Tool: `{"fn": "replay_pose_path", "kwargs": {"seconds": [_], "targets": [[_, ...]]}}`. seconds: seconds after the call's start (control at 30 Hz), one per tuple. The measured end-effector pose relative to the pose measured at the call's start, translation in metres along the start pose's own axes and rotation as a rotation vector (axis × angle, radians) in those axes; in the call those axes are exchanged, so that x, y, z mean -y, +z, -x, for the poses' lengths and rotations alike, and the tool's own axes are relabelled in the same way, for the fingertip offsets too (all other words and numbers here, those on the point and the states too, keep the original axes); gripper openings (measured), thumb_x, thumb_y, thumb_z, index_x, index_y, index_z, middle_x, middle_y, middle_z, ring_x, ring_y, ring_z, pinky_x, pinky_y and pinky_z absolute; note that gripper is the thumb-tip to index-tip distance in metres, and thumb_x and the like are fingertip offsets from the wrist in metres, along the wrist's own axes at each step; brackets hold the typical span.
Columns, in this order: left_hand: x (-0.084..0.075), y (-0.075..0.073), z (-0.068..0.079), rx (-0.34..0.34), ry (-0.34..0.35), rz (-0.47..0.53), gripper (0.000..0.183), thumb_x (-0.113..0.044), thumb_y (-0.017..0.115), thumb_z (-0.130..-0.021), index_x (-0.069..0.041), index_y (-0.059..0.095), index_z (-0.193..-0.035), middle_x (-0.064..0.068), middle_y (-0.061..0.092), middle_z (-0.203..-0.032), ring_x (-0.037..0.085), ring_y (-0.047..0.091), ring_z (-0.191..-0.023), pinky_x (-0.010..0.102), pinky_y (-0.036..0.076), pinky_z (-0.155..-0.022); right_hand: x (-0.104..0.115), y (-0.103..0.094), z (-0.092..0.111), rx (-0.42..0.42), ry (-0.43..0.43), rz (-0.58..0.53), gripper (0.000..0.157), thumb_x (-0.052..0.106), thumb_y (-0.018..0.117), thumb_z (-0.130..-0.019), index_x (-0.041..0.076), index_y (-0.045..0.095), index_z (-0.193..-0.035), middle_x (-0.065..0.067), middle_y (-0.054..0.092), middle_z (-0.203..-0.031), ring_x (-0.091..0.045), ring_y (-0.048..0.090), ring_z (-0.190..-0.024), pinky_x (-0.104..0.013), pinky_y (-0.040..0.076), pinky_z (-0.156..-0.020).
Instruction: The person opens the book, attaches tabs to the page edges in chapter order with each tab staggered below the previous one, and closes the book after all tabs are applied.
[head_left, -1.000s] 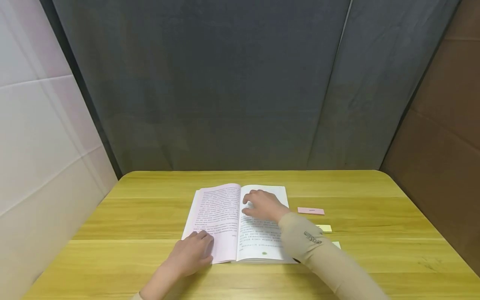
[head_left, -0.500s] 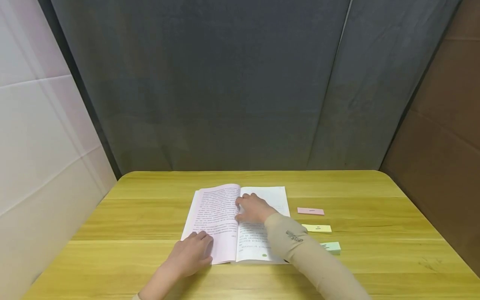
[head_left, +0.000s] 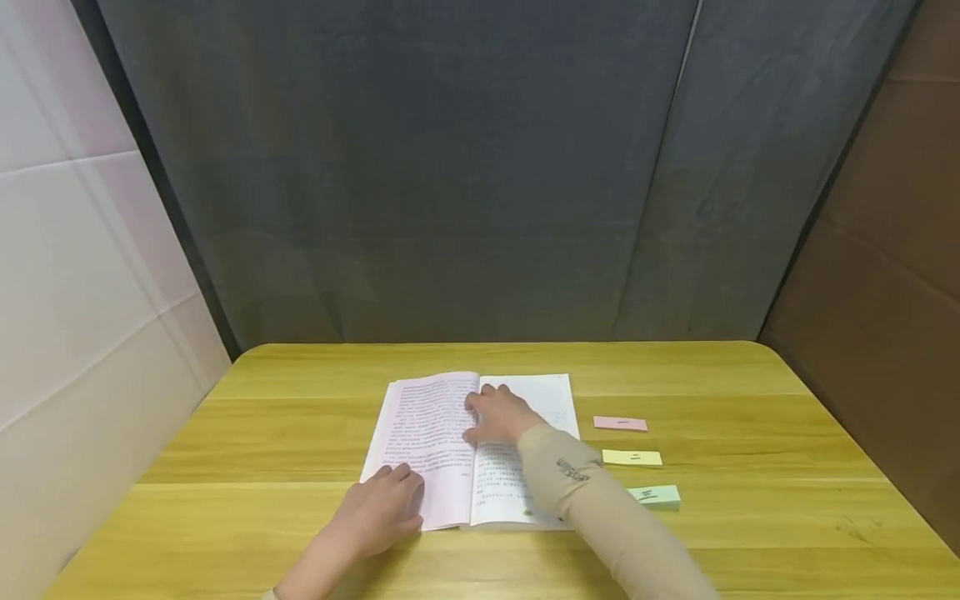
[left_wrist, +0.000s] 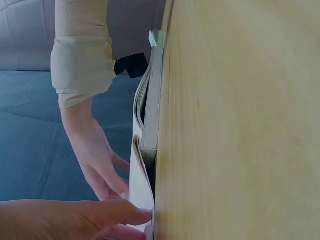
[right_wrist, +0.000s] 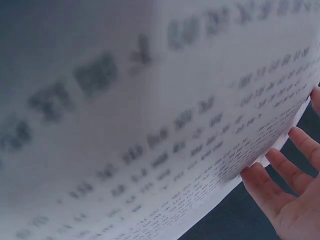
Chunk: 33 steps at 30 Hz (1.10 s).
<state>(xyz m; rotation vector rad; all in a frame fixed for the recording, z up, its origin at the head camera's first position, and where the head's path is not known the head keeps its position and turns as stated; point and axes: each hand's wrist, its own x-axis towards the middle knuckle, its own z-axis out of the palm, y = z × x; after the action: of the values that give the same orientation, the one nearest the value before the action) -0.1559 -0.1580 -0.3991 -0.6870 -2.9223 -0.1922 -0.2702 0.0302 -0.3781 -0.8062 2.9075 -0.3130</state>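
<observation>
An open book point(head_left: 442, 433) lies on the table, with a pink page on the left and a white page on the right. My left hand point(head_left: 381, 508) rests on the pink page's lower left corner. In the left wrist view its thumb reaches the page edge. Near the fold, my right hand point(head_left: 501, 417) touches the paper with bent, spread fingers. Its sleeve covers part of the white page. The right wrist view is filled mostly by blurred printed text on a page point(right_wrist: 150, 150).
Right of the book lie three marked labels, one pink point(head_left: 620, 423), one yellow point(head_left: 632, 457) and one green point(head_left: 658, 497). The wooden table point(head_left: 750, 500) ends at a dark grey partition point(head_left: 450, 208) behind.
My right hand has moved left across the white page to the fold. The yellow and green labels have come out from behind the sleeve. My left hand stays in place.
</observation>
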Motion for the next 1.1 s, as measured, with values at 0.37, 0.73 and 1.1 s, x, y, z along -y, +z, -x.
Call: {"fn": "replay_pose_path", "kwargs": {"seconds": [0.37,0.73,1.1], "targets": [[0.001,-0.002,0.003,0.022,-0.013,-0.027,0.029,-0.026,0.067,-0.068,-0.007,0.059,-0.088,-0.001,0.05,-0.08,0.019,0.049,-0.072,0.034,0.041,-0.046,0.01,0.0,0.002,0.015,0.021,0.088,0.052,0.042,0.061,-0.078,0.014,0.052,-0.121,-0.008,0.049,-0.113,-0.025,0.046,-0.102,-0.038,0.041,-0.084],[0.002,-0.004,0.002,0.034,-0.009,0.004,0.032,-0.025,0.069,-0.066,-0.006,0.06,-0.09,0.0,0.051,-0.082,0.019,0.048,-0.072,0.035,0.042,-0.047,0.013,-0.001,0.006,0.056,0.005,0.111,0.053,0.043,0.063,-0.075,0.016,0.053,-0.12,-0.005,0.049,-0.11,-0.022,0.046,-0.098,-0.036,0.042,-0.083],[0.003,-0.003,0.002,0.037,-0.023,0.022,0.034,-0.026,0.069,-0.065,-0.006,0.06,-0.091,-0.001,0.051,-0.082,0.019,0.048,-0.072,0.034,0.041,-0.047,0.018,0.0,0.025,0.097,-0.076,0.116,0.054,0.045,0.064,-0.073,0.015,0.054,-0.117,-0.003,0.05,-0.105,-0.018,0.047,-0.094,-0.034,0.043,-0.081]]}}
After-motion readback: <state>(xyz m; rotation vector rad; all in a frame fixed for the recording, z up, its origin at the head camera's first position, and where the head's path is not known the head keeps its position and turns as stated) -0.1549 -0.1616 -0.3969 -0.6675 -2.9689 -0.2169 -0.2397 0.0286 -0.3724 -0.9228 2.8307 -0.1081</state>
